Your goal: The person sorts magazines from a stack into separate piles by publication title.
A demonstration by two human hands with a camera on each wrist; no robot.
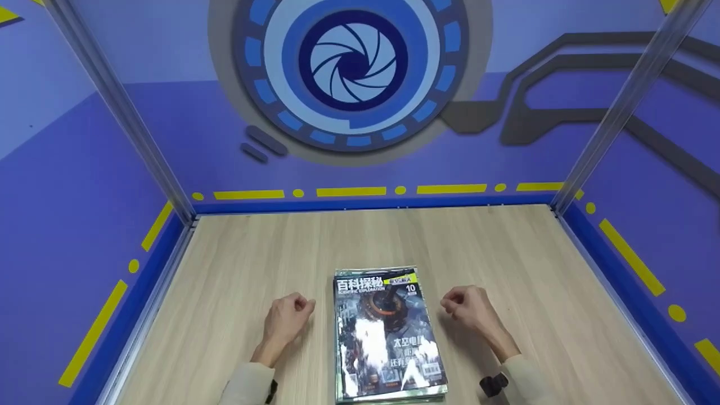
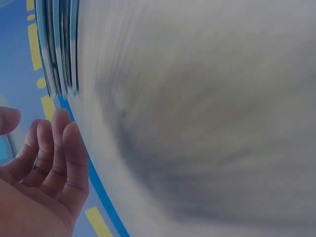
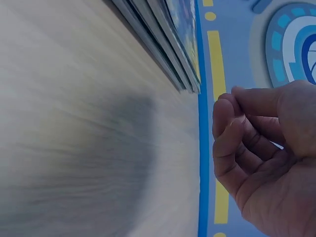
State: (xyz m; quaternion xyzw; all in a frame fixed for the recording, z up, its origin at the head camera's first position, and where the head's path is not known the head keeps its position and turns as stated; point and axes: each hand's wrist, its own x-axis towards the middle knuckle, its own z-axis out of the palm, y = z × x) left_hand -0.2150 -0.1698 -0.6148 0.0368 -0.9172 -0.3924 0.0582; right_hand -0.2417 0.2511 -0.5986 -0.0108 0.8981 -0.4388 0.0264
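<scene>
A stack of several magazines (image 1: 388, 332) lies on the wooden table, its glossy top cover dark with white Chinese print, a "10" and a bright glare. To its left, my left hand (image 1: 286, 322) rests apart from it with loosely bent fingers and nothing in the grasp. My right hand (image 1: 473, 310) is on the other side, also apart from the stack, fingers loosely curled and holding nothing. Both wrist views show the layered edges of the stack (image 2: 57, 47), beyond the fingertips. In the right wrist view, thumb and forefinger of the right hand (image 3: 261, 153) come close together.
The light wood tabletop (image 1: 247, 253) spreads around the stack. Blue and purple printed panels (image 1: 180, 129) with yellow dashes enclose it at the back and both sides, joined by metal corner posts (image 1: 613, 112). A dark wrist device (image 1: 494, 385) sits at the right sleeve.
</scene>
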